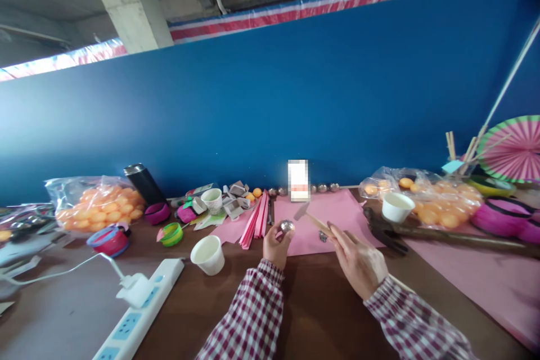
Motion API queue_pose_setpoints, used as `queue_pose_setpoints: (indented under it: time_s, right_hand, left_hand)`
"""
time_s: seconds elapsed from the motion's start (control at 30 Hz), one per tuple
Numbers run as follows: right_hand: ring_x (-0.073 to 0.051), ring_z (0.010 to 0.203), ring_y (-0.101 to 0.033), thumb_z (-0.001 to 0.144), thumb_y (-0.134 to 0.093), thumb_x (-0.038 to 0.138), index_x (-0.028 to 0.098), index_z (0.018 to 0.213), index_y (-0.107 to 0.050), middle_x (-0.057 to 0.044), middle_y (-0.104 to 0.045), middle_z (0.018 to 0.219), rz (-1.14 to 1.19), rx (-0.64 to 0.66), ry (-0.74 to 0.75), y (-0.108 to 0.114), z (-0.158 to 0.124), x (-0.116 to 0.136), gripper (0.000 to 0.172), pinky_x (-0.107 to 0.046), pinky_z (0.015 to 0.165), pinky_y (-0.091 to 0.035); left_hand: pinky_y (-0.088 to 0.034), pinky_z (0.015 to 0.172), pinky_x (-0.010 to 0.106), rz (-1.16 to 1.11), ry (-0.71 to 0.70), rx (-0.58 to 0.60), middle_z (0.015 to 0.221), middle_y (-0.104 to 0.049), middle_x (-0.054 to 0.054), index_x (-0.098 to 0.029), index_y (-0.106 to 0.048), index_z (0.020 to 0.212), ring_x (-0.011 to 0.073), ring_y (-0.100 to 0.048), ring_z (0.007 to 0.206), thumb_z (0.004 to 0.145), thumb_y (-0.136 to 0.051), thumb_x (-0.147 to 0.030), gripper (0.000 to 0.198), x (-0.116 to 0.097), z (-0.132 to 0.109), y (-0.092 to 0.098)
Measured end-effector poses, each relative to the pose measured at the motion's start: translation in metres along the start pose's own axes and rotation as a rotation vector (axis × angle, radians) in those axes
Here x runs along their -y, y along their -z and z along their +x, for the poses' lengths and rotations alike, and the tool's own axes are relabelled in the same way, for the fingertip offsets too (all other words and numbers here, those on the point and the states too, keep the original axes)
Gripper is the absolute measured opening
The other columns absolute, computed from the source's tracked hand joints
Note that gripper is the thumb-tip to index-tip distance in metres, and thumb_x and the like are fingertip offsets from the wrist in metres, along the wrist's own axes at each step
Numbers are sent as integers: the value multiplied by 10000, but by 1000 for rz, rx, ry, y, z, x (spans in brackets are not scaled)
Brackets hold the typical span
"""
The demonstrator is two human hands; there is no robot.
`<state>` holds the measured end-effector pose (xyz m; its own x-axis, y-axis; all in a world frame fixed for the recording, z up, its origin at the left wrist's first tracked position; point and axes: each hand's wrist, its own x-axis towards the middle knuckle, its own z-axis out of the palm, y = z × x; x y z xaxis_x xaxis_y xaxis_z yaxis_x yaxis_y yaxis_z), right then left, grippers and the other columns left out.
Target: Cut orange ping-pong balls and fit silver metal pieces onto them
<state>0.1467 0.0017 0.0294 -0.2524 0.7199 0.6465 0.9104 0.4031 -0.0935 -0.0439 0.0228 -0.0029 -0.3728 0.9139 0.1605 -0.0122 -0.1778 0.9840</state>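
Note:
My left hand (277,244) holds a shiny silver ball (287,226) between thumb and fingers, just over the near left part of a pink sheet (341,216). To its right, my right hand (361,261) is closed around the wooden handle of a small hammer (316,221). Its blurred grey head points toward the ball, slightly above and right of it, apart from it. Beneath the handle, a small crumpled silver piece (323,236) lies on the sheet. Several more silver balls (323,188) stand in a row along the sheet's far edge.
Folded pink paper strips (256,222) and a white paper cup (208,255) are left of my hands. Further left lies a power strip (139,309). A claw hammer (382,230), another cup (397,206) and a bag of orange balls (447,202) stand right. A blue partition (261,101) closes the back.

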Motion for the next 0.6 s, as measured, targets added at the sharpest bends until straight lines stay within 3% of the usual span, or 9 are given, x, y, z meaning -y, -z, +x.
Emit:
queue_pose_setpoints:
  time_s: [0.17, 0.37, 0.47, 0.6]
  right_hand:
    - [-76, 527, -571, 862, -333, 314, 264, 1144, -495, -6, -652, 850, -15, 40, 30, -3, -1, 3, 329, -195, 440, -310]
    - [-82, 532, -570, 861, -335, 317, 239, 1170, -479, -28, -651, 816, -24, -20, 11, -3, 0, 1, 350, -197, 452, -311]
    - [-83, 523, -566, 860, -341, 317, 263, 1149, -493, -9, -648, 790, -46, 38, 35, -2, 0, 2, 330, -207, 441, -296]
    - [-84, 563, -570, 861, -339, 318, 266, 1186, -455, -8, -646, 815, -36, 25, -1, -1, -1, 2, 349, -202, 460, -308]
  left_hand:
    - [-452, 712, 253, -83, 7, 35, 903, -624, 69, -144, -564, 971, 143, -586, 795, 623, -636, -277, 380, -2, -3, -3]
    - [-459, 702, 249, -132, -19, 71, 915, -614, 72, -152, -554, 980, 140, -581, 804, 653, -611, -308, 366, 3, -4, -6]
    - [-462, 731, 266, -171, -1, 89, 900, -614, 70, -151, -549, 988, 142, -582, 815, 660, -608, -310, 369, 5, -4, -6]
    - [-471, 741, 276, -209, 43, 38, 925, -609, 80, -142, -552, 964, 149, -588, 824, 639, -626, -304, 371, 4, -4, -7]
